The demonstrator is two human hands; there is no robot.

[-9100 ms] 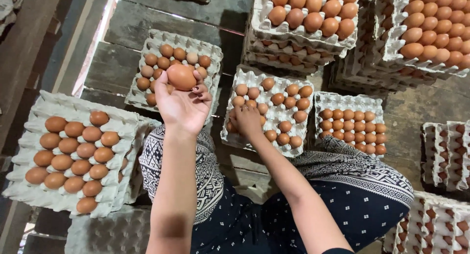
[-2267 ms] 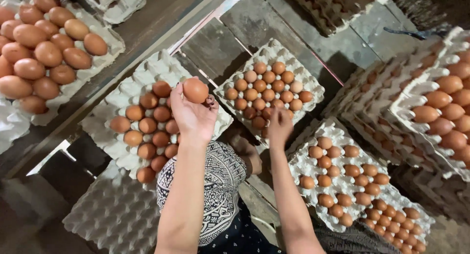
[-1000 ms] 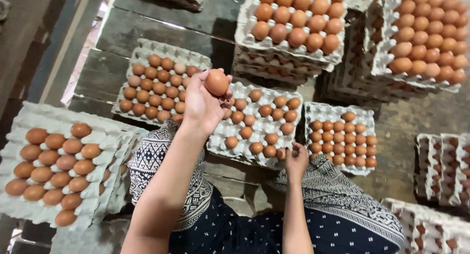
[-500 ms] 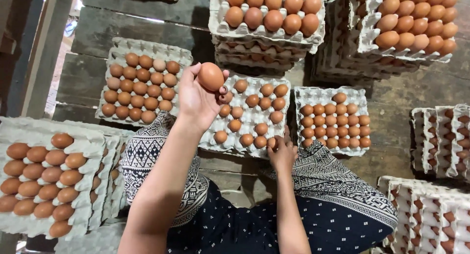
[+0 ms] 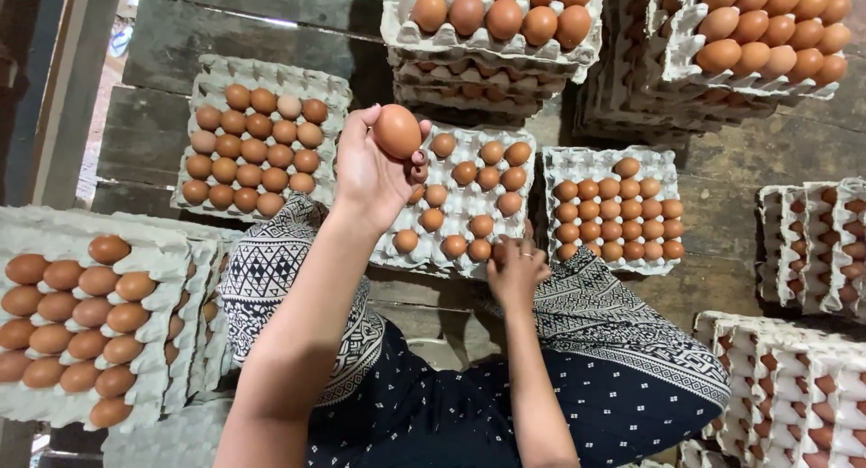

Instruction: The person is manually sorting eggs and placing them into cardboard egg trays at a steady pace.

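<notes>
- While your left hand [image 5: 370, 170] holds one brown egg [image 5: 398, 131] up in its fingertips, the half-filled middle tray [image 5: 462, 206] lies right below and just beyond it, so that is the relation that counts.
- Egg: pinched between thumb on the near side and fingers on the far side, long axis roughly upright, a little tilted; it hangs above the tray's left edge, not touching any cup.
- Left hand: clamped on the egg, palm facing you, wrist bent back, forearm rising from lower left.
- Right hand [image 5: 514, 271]: low, at the tray's near edge, just by the nearest eggs. Fingers curled together; you can't tell whether they hold an egg, since the fingertips are hidden. A ring shows on one finger.
- Nearer hand: the right sits closer to the tray's near-right cups, the left is over the left side but higher up.
- Empty cups show mostly in the tray's left and near rows.
- Around: left tray [image 5: 257, 148], almost full, beyond your left knee; right tray [image 5: 618, 211], full of smaller eggs, just beside the middle one; near tray [image 5: 77, 328] at your left; stacked trays [image 5: 492, 35] at the far side.
- Your patterned skirt [image 5: 595, 342] covers both knees, touching the middle tray's near edge.
</notes>
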